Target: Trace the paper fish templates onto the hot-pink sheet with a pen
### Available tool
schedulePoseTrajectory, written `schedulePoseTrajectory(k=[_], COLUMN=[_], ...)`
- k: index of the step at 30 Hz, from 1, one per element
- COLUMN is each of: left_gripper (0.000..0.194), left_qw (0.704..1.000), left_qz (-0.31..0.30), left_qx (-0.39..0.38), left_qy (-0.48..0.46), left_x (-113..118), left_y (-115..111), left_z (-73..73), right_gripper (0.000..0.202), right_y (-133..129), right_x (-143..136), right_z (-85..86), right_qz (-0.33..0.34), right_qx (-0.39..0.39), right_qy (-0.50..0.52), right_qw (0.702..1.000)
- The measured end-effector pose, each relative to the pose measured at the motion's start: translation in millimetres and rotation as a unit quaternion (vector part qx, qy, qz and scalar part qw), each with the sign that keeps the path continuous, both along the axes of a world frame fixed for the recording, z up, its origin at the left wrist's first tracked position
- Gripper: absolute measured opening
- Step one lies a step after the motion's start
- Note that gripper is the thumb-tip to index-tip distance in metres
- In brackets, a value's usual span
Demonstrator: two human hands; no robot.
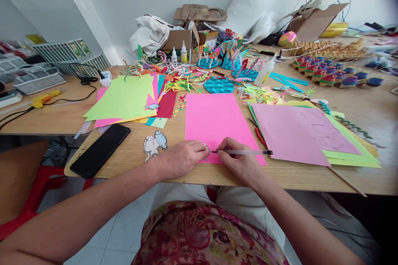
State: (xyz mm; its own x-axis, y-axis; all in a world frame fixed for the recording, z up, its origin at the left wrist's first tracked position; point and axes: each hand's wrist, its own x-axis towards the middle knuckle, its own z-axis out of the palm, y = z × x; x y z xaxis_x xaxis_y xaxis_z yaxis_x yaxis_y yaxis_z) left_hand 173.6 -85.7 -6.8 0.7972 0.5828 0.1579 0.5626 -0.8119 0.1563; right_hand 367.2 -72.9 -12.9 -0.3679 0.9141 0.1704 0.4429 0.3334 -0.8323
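Observation:
A bright pink sheet of paper [211,116] lies flat on the wooden table in front of me. My right hand [239,163] is closed around a pen [248,152], whose tip touches the sheet near its lower middle. Faint curved lines show on the pink paper close to the tip. At the sheet's lower left, my left hand [183,158] presses down a small paper fish cutout [205,149], mostly covered by the fingers. Two more drawn fish, a white fish cutout [151,145] and a blue fish cutout [161,139], lie left of that hand.
A black phone [101,150] and stacked coloured paper [124,97] lie to the left. On the right are red-handled scissors [260,136], partly covered, and a mauve sheet [289,132] with line drawings. Glue bottles [184,54], paper scraps and blue craft pieces [219,85] stand behind.

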Motion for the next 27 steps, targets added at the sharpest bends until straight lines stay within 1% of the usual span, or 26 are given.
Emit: schedulePoseTrajectory(k=[6, 15, 22, 27], left_gripper=[0.027, 0.026, 0.026, 0.026], left_qw=[1.000, 1.000, 1.000, 1.000], left_qz=[0.006, 0.005, 0.005, 0.005], left_qx=[-0.014, -0.010, -0.014, -0.010], left_qy=[-0.005, -0.009, 0.004, 0.006], left_x=[-0.2, -0.3, 1.1, 1.4], left_y=[-1.5, -1.9, -3.6, -3.6], left_z=[2.7, -0.5, 3.7, 3.4], right_gripper=[0.008, 0.008, 0.007, 0.009], right_y=[-1.1, -0.8, -4.6, -6.6], right_x=[-1.1, -3.3, -3.7, -2.9], right_z=[0.7, -1.7, 4.9, 6.2], right_qz=[0.002, 0.001, 0.002, 0.012], right_qx=[0.010, 0.017, 0.018, 0.022], right_qy=[-0.012, -0.026, -0.056, -0.051], right_qw=[1.000, 1.000, 0.998, 0.998])
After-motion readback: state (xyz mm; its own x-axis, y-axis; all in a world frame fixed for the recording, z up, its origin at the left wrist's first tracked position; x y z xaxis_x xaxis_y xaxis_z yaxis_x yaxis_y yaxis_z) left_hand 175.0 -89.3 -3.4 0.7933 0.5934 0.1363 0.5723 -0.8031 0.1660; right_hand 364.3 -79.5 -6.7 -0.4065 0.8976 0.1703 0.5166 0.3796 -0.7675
